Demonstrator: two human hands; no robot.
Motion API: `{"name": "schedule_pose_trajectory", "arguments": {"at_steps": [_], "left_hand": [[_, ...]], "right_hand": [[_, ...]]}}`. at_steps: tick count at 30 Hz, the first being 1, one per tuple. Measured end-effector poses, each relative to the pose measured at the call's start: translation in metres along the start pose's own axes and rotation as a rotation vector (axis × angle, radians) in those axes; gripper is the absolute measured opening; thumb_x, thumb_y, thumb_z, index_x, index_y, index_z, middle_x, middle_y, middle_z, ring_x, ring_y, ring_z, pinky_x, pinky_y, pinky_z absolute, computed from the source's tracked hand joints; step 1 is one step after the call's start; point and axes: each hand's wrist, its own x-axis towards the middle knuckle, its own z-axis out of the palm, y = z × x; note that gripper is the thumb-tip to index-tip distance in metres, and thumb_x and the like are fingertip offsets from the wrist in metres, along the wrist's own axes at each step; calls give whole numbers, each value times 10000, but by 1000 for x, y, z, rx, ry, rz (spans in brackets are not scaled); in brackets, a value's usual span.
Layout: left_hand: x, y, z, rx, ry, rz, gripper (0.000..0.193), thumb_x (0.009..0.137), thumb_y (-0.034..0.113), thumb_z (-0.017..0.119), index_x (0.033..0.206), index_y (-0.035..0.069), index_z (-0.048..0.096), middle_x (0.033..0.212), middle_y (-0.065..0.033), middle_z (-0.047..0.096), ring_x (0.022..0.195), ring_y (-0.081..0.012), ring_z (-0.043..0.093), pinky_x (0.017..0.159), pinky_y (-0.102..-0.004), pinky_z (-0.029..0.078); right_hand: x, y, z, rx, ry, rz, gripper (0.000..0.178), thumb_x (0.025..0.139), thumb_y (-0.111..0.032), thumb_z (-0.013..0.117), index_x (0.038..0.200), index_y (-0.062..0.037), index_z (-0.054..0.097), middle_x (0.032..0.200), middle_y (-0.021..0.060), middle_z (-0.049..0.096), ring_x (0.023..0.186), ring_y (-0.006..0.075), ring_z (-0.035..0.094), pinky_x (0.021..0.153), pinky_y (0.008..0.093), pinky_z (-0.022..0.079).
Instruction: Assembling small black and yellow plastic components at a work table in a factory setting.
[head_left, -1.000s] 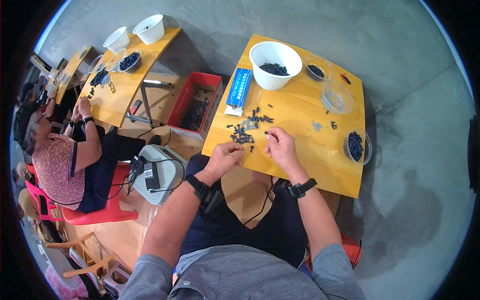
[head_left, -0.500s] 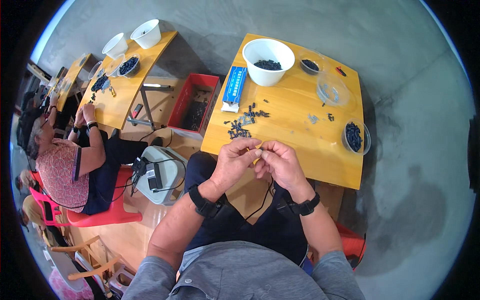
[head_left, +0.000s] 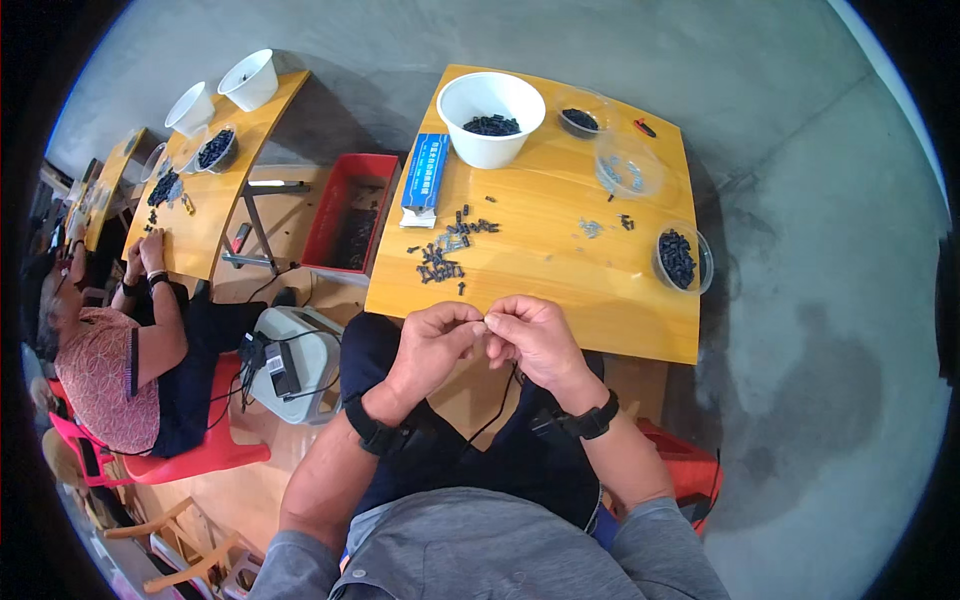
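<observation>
Left hand (head_left: 432, 348) and right hand (head_left: 540, 345) meet at the near edge of the surface (head_left: 600, 295), both closed in a fingertip pinch on what looks like a small dark piece (head_left: 483, 320). It is mostly hidden; we cannot tell its shape or how it sits. We judge a slip the main risk: the pinch is narrow, and a lost piece could drop past the edge to the floor (head_left: 455, 392). Loose black parts (head_left: 436, 268) lie scattered beyond the left hand. One stray part (head_left: 461, 288) sits closer to the edge; we think a careless nudge could send it over. A clear tub (head_left: 706, 265) of similar parts stands by the right-hand edge, where a wide reach might knock it and spill its contents.
</observation>
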Motion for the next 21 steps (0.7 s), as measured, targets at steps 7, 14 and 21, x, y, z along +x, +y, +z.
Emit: {"name": "schedule_pose_trajectory", "arguments": {"at_steps": [7,14,21], "left_hand": [[11,19,-7,285,-119,-29,116,837,54,645,896,-44,665,731,-18,636,594,-50,551,533,-193,447],[25,9,-10,397,-153,-147,157,808,32,629,921,-73,659,715,-39,639,588,-66,566,543,-213,463],[25,0,-8,284,-137,-158,162,830,7,609,950,-96,642,746,-65,650,613,-93,599,582,-229,501]], "right_hand": [[4,-1,-5,-60,0,4,101,889,-80,605,865,18,606,673,57,604,531,117,595,489,230,526],[16,-3,-21,-247,186,-43,115,884,-92,602,829,8,612,659,57,606,493,117,580,448,231,495],[53,-31,-128,-1377,613,-600,72,789,-43,589,831,6,620,753,201,598,751,362,590,692,425,479]]}}
